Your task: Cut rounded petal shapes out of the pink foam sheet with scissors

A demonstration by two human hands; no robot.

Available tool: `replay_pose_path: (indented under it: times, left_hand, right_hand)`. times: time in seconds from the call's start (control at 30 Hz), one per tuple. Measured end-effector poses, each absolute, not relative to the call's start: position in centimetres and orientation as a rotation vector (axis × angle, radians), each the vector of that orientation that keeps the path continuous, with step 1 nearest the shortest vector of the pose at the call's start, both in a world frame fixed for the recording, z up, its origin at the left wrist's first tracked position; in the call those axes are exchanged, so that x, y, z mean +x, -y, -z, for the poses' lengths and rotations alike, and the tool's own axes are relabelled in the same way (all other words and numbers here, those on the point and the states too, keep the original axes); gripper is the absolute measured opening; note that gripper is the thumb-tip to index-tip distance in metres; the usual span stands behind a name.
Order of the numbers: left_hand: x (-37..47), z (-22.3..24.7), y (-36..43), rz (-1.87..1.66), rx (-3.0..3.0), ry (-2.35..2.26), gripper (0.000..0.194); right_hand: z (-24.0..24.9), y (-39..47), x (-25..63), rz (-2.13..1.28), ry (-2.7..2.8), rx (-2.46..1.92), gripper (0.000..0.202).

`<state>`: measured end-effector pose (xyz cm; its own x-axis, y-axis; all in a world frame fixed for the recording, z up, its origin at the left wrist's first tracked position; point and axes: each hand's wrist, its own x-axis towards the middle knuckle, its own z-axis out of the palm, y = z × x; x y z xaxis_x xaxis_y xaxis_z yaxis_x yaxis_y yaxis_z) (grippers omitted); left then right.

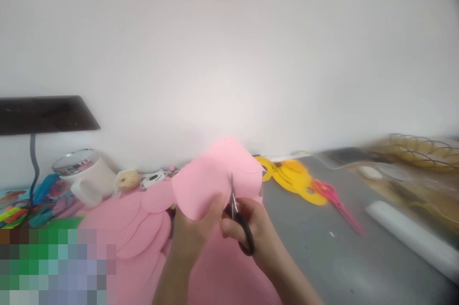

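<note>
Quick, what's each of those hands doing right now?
Left hand: holding the pink sheet.
Right hand: holding the black-handled scissors.

L hand (195, 234) part. hid, bskt (425, 152) blurry

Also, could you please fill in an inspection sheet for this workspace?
Surface: grey tabletop, a small white scrap on it.
Job's things: pink sheet, held up; black-handled scissors, blades overlapping it in view.
Clutter: overlapping pink pieces at left; yellow cut-outs, pink scissors and white roll at right.
Hands: left hand holds the sheet; right hand holds the black-handled scissors.
Cables: dark cable below a dark panel, left.
Surroundings: pale wall behind; wire basket far right, blurred.
</note>
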<state>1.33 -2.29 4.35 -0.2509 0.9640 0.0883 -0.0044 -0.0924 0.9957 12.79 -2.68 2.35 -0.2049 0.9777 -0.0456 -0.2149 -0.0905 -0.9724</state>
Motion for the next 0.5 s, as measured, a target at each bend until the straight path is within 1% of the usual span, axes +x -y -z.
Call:
replay_pose_path:
  times: [0.1,0.27,0.5]
  left_hand:
    - [1.2,-4.1,2.2,-1.481,1.110,-1.330,0.024]
    - [1.0,-3.1,1.7,-1.502,1.111,-1.363,0.021]
    - [1.2,-3.0,1.6,-1.521,1.085,-1.258,0.025]
  right_hand:
    - [-2.3,2.6,12.8,-1.485,1.167,-1.013,0.022]
    - [-2.4,2.7,12.8,-1.463,1.163,-1.071,0.012]
    - [-2.8,3.0,12.4,-1.520,1.117,-1.071,0.012]
